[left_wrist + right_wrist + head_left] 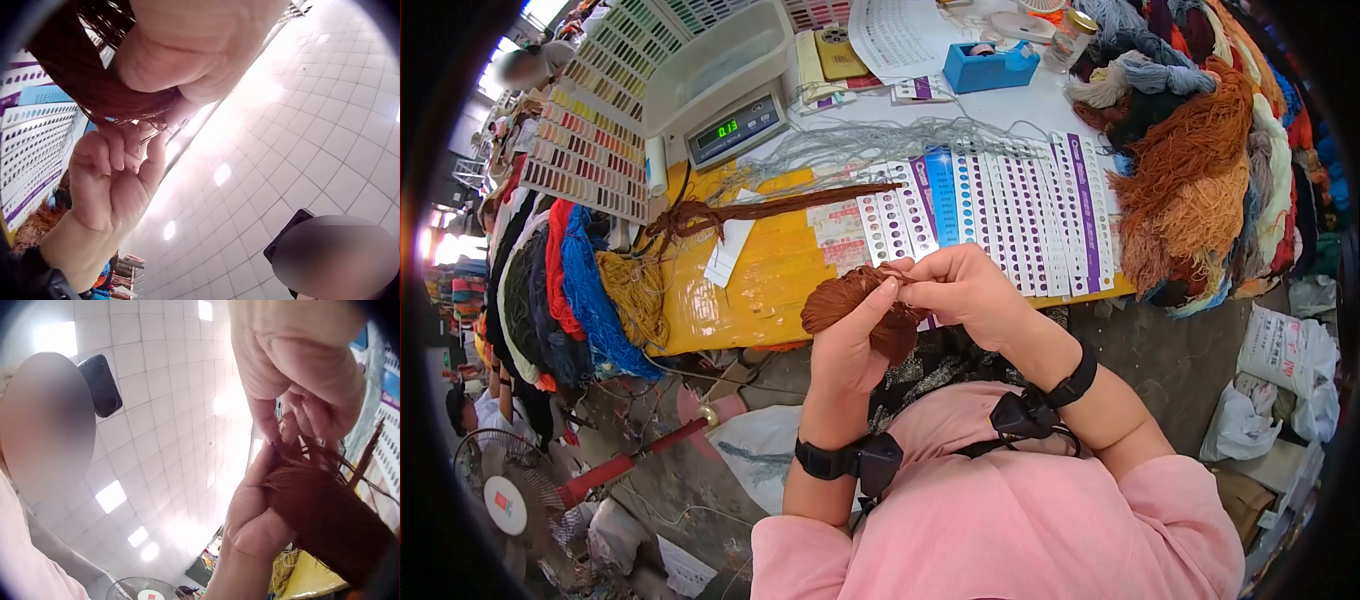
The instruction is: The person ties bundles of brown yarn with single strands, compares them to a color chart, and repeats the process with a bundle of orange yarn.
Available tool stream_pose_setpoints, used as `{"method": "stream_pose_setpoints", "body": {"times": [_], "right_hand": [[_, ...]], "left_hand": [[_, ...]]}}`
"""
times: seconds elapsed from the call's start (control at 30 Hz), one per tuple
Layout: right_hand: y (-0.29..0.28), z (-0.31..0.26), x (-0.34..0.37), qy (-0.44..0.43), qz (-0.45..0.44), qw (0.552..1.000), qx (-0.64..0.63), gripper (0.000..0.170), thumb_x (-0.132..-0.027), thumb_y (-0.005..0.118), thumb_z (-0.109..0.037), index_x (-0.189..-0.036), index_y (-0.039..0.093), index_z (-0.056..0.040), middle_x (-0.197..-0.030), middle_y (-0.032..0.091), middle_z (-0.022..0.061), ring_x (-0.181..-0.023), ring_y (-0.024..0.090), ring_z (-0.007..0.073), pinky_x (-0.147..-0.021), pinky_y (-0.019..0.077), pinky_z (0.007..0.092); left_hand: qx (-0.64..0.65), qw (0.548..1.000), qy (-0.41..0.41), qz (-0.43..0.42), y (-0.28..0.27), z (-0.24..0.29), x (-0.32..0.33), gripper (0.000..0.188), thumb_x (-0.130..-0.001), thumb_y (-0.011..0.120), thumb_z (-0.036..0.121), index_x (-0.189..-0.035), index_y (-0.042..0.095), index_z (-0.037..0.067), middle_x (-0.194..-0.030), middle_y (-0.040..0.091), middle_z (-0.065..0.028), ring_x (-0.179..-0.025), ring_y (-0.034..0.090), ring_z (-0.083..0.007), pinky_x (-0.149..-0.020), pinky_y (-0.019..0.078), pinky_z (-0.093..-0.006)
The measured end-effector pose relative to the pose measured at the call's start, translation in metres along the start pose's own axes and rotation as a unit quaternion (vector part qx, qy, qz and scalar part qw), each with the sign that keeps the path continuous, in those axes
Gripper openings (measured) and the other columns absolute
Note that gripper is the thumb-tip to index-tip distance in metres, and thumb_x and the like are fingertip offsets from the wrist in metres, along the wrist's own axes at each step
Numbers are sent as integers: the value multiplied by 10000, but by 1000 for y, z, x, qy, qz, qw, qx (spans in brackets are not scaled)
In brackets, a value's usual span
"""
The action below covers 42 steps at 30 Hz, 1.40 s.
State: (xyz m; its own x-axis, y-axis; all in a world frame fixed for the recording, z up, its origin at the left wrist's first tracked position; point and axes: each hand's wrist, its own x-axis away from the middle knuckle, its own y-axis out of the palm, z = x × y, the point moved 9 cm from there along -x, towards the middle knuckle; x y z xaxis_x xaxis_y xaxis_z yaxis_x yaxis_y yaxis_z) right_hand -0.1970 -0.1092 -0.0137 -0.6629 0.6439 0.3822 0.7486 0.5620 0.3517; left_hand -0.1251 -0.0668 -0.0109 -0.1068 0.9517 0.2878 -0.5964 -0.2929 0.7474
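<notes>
A thick hank of reddish-brown yarn (832, 304) is held in my left hand (847, 350), its thumb on top near the strands. My right hand (975, 300) meets it at the hank's upper end, thumb and forefinger pinching some thin strands. In the right wrist view the brown hank (331, 519) hangs across the left palm, and the fingertips of both hands come together at its edge. The left wrist view shows the right hand (112, 181) with curled fingers at loose strands below the hank (81, 75). Another long brown yarn bundle (800, 202) lies on the table beyond the hands.
Shade cards (1025, 220) with rows of holes lie ahead on the yellow-covered table (700, 310). A digital scale (735, 128) carries a clear plastic bin (720, 65). Yarn hanks (1200, 180) heap at right, others (590, 300) hang at left. A fan (510, 500) stands lower left.
</notes>
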Motion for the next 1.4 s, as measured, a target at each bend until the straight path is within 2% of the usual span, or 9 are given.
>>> {"method": "stream_pose_setpoints", "body": {"times": [0.2, 0.3, 0.4, 0.5, 0.7, 1.0, 1.1, 1.2, 1.4], "right_hand": [[-2, 2, -3, -11, -44, 984, -173, 72, -756, 549, -58, -795, 565, 0, -711, 563, 19, -435, 384, 39, -383, 283, 163], [-5, 8, -3, 25, -72, 960, -270, 47, -771, 531, -58, -782, 554, -19, -640, 526, -7, -428, 377, 35, -368, 258, 160], [-1, 5, -2, 39, -51, 982, -179, 62, -757, 550, -62, -805, 565, -27, -588, 496, -26, -424, 350, 15, -360, 231, 156], [8, -5, 0, 26, -7, 999, -18, 73, -742, 569, -70, -800, 582, -27, -532, 447, -45, -410, 309, 7, -355, 203, 156], [7, 2, -4, 38, -12, 997, -68, 67, -733, 575, -66, -747, 597, -4, -491, 415, -51, -394, 277, 10, -353, 181, 166], [4, 5, -8, 35, -29, 994, -101, 62, -729, 569, -53, -737, 588, 5, -450, 394, -29, -373, 278, 25, -341, 176, 175], [10, 0, -7, 15, -19, 1000, -16, 109, -745, 543, -52, -816, 599, 9, -455, 377, -54, -385, 263, 9, -365, 185, 163], [8, 1, -9, 17, -6, 998, -53, 57, -714, 579, -54, -736, 588, -2, -465, 404, -37, -382, 298, 22, -344, 176, 168], [6, 2, -9, 25, -7, 994, -106, 56, -712, 577, -47, -741, 590, -1, -467, 405, -40, -387, 294, 20, -355, 172, 169]], "left_hand": [[3, 1000, 0, -10, -7, 3, 0, 220, -849, 437, 115, -1016, 495, -15, -921, 549, -92, -842, 533, -188, -730, 446, -339], [43, 999, -6, 3, -8, 2, 2, 316, -886, 360, 210, -1036, 481, -40, -1023, 525, -131, -916, 517, -211, -756, 440, -369], [57, 998, -3, -13, -2, 1, 0, 343, -895, 329, 232, -1049, 467, -41, -1036, 518, -138, -937, 510, -218, -793, 426, -379], [58, 998, 3, -9, -2, 3, -1, 263, -874, 380, 161, -1057, 459, -10, -998, 532, -112, -909, 518, -203, -787, 430, -374], [28, 999, 3, -15, 0, 4, -1, 213, -845, 433, 101, -1010, 487, -22, -988, 535, -112, -886, 525, -201, -761, 439, -359], [45, 999, -7, -7, 0, 2, -4, 225, -862, 397, 110, -1017, 480, -30, -977, 532, -108, -876, 524, -202, -768, 436, -353], [37, 999, -9, 3, -4, -1, -5, 243, -866, 388, 114, -1035, 472, -39, -986, 529, -115, -889, 523, -205, -780, 434, -347], [43, 999, -10, 13, -2, 1, -3, 256, -866, 388, 115, -1048, 469, -46, -995, 526, -123, -899, 523, -206, -787, 434, -345], [35, 999, -8, -28, -2, 2, -5, 276, -870, 379, 135, -1058, 466, -47, -1000, 529, -126, -905, 523, -209, -787, 435, -356]]}}
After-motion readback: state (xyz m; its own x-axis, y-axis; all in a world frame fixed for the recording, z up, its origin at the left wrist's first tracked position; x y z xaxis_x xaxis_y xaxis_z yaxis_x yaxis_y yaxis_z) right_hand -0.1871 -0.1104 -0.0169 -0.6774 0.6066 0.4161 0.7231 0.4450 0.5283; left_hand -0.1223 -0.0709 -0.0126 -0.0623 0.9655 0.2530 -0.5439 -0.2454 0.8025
